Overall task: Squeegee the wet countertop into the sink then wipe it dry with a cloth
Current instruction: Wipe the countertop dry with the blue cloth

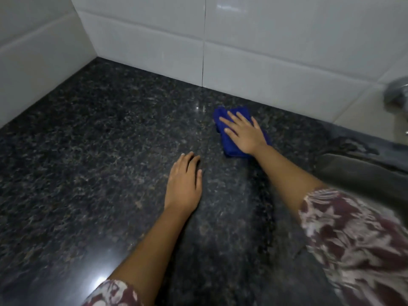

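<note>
While the right hand (244,134) presses flat, fingers spread, on the blue cloth (230,149) mid-frame near the wall, left hand (184,186) rests open on the countertop (99,151): wipe-dry step underway, next prob. sweeps toward lower left.

Dim, soft focus — glare on countertop (97,280), blurred sleeve (353,250), bowed edges.

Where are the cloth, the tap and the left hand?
cloth (229,149): head view, near corner showing beside the wrist.
tap (396,93): head view, blurred metal body at right edge.
left hand (184,184): head view, back of hand.
</note>
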